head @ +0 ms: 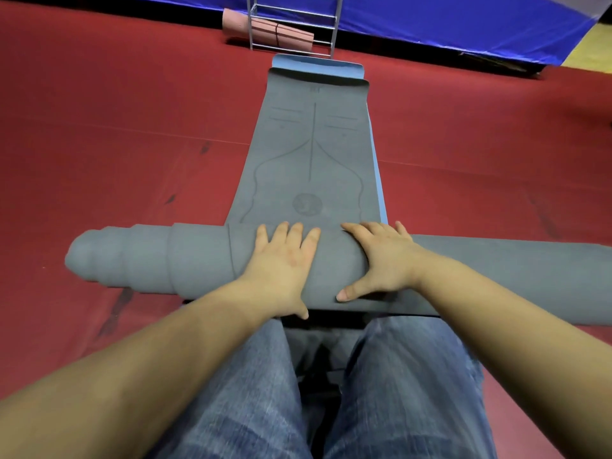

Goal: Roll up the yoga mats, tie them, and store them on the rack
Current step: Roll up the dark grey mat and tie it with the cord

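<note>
1. A red floor covering (116, 134) fills the scene, bordered at the far edge by a blue tarp (447, 24).
2. A grey yoga mat (311, 154) lies flat toward the rack, its near end wound into an uneven roll (185, 256) with the left end telescoped outward; a blue mat (318, 63) lies beneath it.
3. A kneeling person's jeans (251, 392) show below.
4. A metal rack (294, 28) stands beyond, holding a rolled pink mat (265, 29).
5. The left hand (281, 263) presses flat on the roll, fingers straight and spread.
6. The right hand (381, 256) rests beside it, fingers extended, thumb down the roll's near side.
</note>
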`<state>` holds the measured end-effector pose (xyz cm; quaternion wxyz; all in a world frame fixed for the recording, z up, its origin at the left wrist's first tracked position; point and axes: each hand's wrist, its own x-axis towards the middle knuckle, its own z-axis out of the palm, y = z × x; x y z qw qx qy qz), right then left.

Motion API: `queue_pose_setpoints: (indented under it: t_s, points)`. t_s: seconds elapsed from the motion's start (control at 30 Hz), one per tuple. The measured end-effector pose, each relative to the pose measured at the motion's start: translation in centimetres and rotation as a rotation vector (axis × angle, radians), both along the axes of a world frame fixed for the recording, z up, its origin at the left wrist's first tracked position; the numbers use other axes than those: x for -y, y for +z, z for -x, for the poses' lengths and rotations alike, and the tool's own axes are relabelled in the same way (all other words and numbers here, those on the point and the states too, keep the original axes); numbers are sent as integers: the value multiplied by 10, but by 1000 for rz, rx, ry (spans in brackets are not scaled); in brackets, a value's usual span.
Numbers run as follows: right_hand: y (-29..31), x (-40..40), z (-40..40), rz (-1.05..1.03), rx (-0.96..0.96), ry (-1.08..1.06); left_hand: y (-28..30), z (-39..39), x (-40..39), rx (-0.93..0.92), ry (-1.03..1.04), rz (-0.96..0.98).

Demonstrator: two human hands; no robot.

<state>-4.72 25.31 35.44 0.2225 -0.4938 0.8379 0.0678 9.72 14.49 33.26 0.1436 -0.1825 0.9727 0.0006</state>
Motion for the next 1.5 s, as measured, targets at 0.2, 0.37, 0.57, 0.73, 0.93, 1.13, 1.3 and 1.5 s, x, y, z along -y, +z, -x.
queue_pose_setpoints:
  t_s: [0.2, 0.37, 0.57, 0.73, 0.93, 1.13, 1.3, 1.5]
  points:
    - [-18, -26, -14, 5, -243, 112, -4, 14, 8, 48, -11, 18]
    - [-31, -20, -12, 76, -280, 97, -10, 16, 9, 22, -13, 61]
    - [-37, -28, -17, 152, -318, 63, -5, 8, 6, -13, 0, 58]
    - [-37, -47, -27, 335, -422, 39, 7, -7, -14, -89, 14, 123]
    - [26, -77, -53, 246, -366, 74, 55, -34, -38, -114, -28, 122]
    - [77, -111, -85, 67, -285, 184, 94, -64, -55, 17, -100, -25]
    - [71, -103, -86, -12, -120, 175, 86, -66, -50, 149, -96, -209]
    - [74, -100, -105, -28, -192, 197, 84, -50, -33, 218, -67, -365]
